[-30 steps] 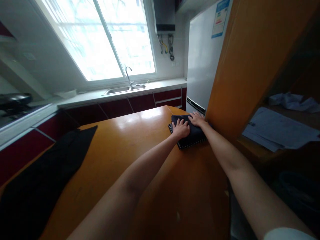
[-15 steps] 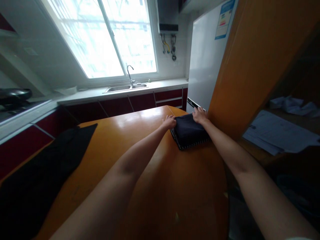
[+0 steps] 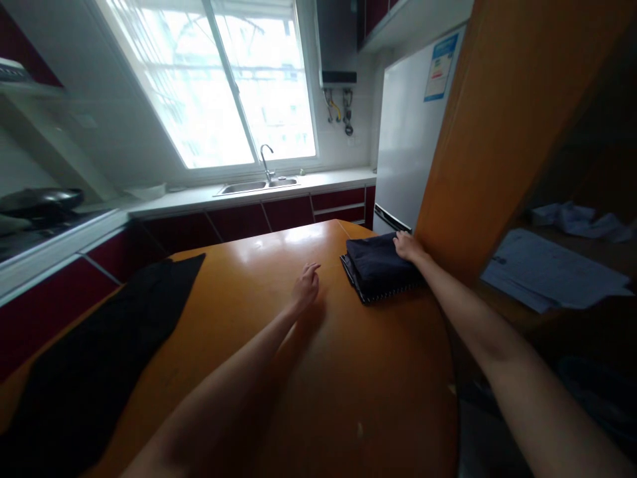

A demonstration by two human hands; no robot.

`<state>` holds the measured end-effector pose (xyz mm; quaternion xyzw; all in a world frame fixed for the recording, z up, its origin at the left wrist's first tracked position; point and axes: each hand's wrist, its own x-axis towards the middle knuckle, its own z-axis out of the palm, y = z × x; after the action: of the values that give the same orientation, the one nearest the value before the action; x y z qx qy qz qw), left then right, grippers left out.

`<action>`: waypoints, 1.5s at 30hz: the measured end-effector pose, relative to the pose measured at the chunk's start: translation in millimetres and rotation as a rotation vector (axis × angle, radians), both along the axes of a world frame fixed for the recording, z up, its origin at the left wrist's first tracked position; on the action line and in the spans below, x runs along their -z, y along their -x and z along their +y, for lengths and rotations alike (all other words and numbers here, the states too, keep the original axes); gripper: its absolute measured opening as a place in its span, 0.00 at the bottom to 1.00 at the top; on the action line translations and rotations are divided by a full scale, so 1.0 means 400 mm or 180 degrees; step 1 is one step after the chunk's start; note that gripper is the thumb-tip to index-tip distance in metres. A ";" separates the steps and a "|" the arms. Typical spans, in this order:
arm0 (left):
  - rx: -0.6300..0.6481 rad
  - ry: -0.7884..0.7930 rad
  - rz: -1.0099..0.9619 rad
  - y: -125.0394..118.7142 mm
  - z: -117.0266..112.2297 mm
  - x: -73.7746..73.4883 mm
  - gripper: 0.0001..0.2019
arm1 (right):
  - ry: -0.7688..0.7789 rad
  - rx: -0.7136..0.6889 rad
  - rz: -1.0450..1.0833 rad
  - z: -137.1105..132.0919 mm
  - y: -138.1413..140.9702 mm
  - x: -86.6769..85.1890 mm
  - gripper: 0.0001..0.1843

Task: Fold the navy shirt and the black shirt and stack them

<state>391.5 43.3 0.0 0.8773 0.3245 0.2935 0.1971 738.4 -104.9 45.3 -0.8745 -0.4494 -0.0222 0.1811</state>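
A folded dark navy garment lies in a stack at the right end of the wooden table, with a white stitch-like pattern along its lower front edge. My right hand rests on the garment's far right corner, its fingers laid over the cloth and not wrapped round it. Off to the left of the stack, my left hand hovers just above the bare wood, fingers loosely stretched and holding nothing. A black garment is spread flat along the table's left side.
The glossy wooden table has a rounded right edge. Beyond it are a counter with a sink and a white fridge. An orange wooden panel stands close at the right, near papers. A pan sits at far left.
My left hand has let go of the folded garment and moved left and toward me. My right hand stays at the garment's far right corner. The view has tilted up slightly.
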 end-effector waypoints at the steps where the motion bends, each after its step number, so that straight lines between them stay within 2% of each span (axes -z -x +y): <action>1: 0.0004 0.0034 -0.0025 0.039 -0.001 0.012 0.22 | -0.0084 -0.0024 -0.0069 -0.002 0.017 -0.003 0.26; 4: 0.0115 0.0066 0.0001 0.147 -0.014 0.039 0.21 | -0.0203 -0.0112 -0.0152 -0.035 0.072 -0.005 0.25; 8: 0.0218 0.0078 0.0241 0.280 -0.054 0.054 0.20 | -0.0459 0.0154 -0.0218 -0.140 0.151 0.008 0.23; 10: 0.0234 0.0056 0.0347 0.340 -0.072 0.056 0.20 | -0.0750 0.0373 -0.0327 -0.187 0.220 0.027 0.26; 12: 0.0250 -0.0025 0.0456 0.393 -0.085 0.059 0.21 | -0.1012 0.0382 -0.0404 -0.209 0.326 0.058 0.28; 13: 0.0245 -0.0080 0.0527 0.416 -0.090 0.060 0.21 | -0.1088 0.0269 -0.0424 -0.208 0.393 0.076 0.27; 15: 0.0210 -0.0201 0.0705 0.451 -0.100 0.062 0.22 | -0.1326 -0.0461 -0.0341 -0.188 0.542 0.113 0.26; 18: 0.0116 -0.0355 0.0982 0.483 -0.116 0.064 0.22 | -0.1096 -0.1484 -0.0143 -0.129 0.760 0.155 0.26; 20: 0.0026 -0.0410 0.1160 0.497 -0.126 0.064 0.23 | -0.0771 -0.1760 -0.0013 -0.083 0.871 0.167 0.25; 23: -0.0155 -0.0409 0.1363 0.515 -0.130 0.061 0.24 | -0.0329 -0.1631 0.0188 -0.012 0.977 0.165 0.27; 26: -0.0348 -0.0348 0.1426 0.530 -0.118 0.052 0.23 | -0.0142 -0.1368 0.0265 0.055 1.031 0.160 0.29; 30: -0.0527 -0.0242 0.1445 0.539 -0.095 0.046 0.24 | -0.0013 -0.1374 0.0288 0.106 1.059 0.172 0.29; 40: -0.0409 -0.0209 0.1230 0.528 -0.081 0.073 0.24 | 0.0009 -0.1473 0.0170 0.119 1.031 0.222 0.29; 45: -0.0410 -0.0256 0.1209 0.531 -0.088 0.073 0.24 | -0.0029 -0.1460 0.0135 0.122 1.023 0.245 0.30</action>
<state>179.1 8.0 -29.0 0.9015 0.3993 0.1476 0.0780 329.2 -56.0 -52.6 -0.7489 -0.6324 0.0360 0.1949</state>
